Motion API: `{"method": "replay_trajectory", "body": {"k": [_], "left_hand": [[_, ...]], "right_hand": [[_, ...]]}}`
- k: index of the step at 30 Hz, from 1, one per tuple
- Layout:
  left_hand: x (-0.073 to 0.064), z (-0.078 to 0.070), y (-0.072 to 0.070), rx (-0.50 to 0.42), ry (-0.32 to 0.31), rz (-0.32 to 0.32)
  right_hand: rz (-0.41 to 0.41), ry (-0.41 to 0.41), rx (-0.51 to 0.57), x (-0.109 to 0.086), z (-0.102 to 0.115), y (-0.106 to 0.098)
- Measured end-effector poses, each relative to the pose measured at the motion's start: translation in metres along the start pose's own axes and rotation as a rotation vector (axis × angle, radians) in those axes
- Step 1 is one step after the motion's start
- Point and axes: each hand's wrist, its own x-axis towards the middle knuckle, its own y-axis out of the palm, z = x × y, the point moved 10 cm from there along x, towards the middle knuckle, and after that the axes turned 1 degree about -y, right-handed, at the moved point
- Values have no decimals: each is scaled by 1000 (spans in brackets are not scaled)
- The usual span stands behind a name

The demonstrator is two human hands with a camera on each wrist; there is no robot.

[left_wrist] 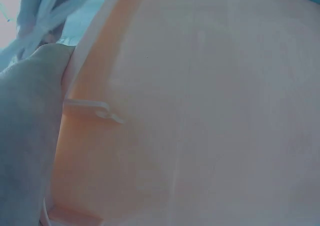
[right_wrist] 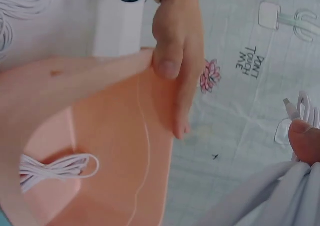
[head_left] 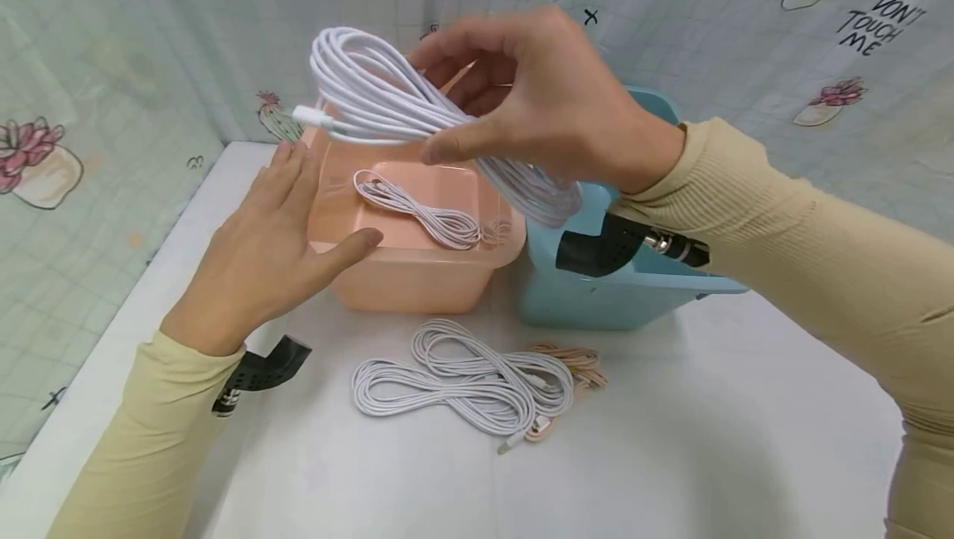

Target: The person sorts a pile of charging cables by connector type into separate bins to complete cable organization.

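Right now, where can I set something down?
White table: right of the tan cable in front of the blue bin; also near side of the loose white cables. Crowded: before the peach bin, where cables overlap.

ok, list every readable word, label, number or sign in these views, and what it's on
"DON'T TOUCH ME": patterned sheet, head view, top middle, top line clipped.
"DON'T TOUCH ME": same sheet, head view, upper right.
"DON'T TOUCH ME": sheet, right wrist view, turned sideways.
"x": small crosses on the sheet, head and right wrist views.
Tiny scribble, sheet's left side: too small to read.
Cables, peach bin, blue bin: nothing readable.
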Motion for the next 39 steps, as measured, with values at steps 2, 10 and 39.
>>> {"method": "replay_trajectory", "body": {"k": [2,10,39], "left_hand": [[-1,1,1,-1,-11,8],[-4,3,4,8,-26,21],[-7,2,1,35,4,-7]], "right_hand": [[-12,20,-28,8,-9,1],[-43,138,-74,37,-44,10],[93,402,-92,85,-147,82]]}}
